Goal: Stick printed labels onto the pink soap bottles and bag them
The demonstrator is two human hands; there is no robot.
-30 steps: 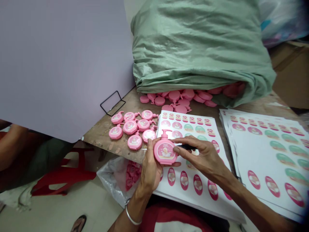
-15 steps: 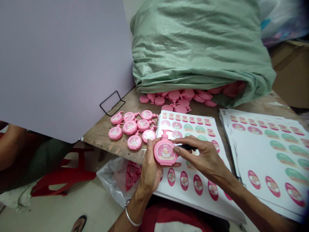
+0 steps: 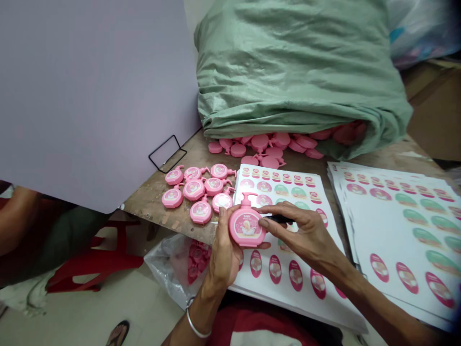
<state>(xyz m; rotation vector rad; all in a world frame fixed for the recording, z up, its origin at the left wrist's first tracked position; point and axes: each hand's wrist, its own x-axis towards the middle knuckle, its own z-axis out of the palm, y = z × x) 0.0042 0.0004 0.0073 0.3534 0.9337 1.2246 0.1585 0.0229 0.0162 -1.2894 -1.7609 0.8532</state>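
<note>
A pink pump bottle [image 3: 247,228] with a "BABY" label on its front is held by my left hand [image 3: 224,250], fingers behind it and thumb at its left side. My right hand [image 3: 293,228] pinches a slim black tool [image 3: 279,219]; its fingertips touch the bottle's right edge. Under both hands lies a stack of white sticker sheets [image 3: 284,288] with pink and green labels. Several labelled pink bottles [image 3: 194,190] rest on the table just left of the stack.
Plain pink bottles [image 3: 260,142] spill from a green sack [image 3: 298,72] at the back. More sticker sheets [image 3: 382,216] lie right. A grey panel [image 3: 90,96], wire stand [image 3: 167,154], plastic bag [image 3: 169,264], red stool [image 3: 108,259] and a person's arm [image 3: 21,216] are left.
</note>
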